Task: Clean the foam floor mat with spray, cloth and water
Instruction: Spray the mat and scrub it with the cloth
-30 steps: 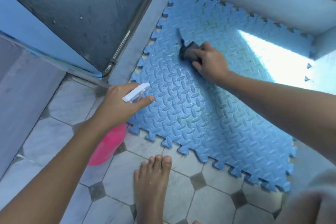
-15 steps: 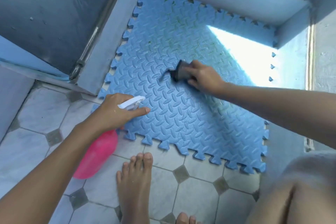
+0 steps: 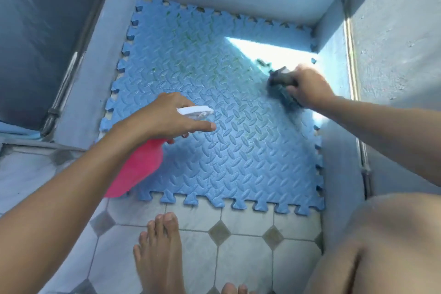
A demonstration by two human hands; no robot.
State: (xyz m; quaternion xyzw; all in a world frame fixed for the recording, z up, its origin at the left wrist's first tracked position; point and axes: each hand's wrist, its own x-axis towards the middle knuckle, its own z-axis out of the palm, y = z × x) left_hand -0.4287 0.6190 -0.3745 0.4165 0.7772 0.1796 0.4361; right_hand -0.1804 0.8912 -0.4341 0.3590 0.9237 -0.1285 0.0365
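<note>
Scrubbing the right side of the mat, spray at the ready

The right hand (image 3: 307, 87) clamps one dark cloth (image 3: 281, 88) onto the single blue foam mat (image 3: 238, 150) near its right edge; greenish marks lie up and left. The left hand (image 3: 167, 119), nearer them, grips one pink spray bottle (image 3: 138, 169), nozzle pointing right.

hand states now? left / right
Left hand: closed on the spray bottle, index finger extended along the nozzle.
Right hand: closed on the cloth, pressed to the mat.
</note>
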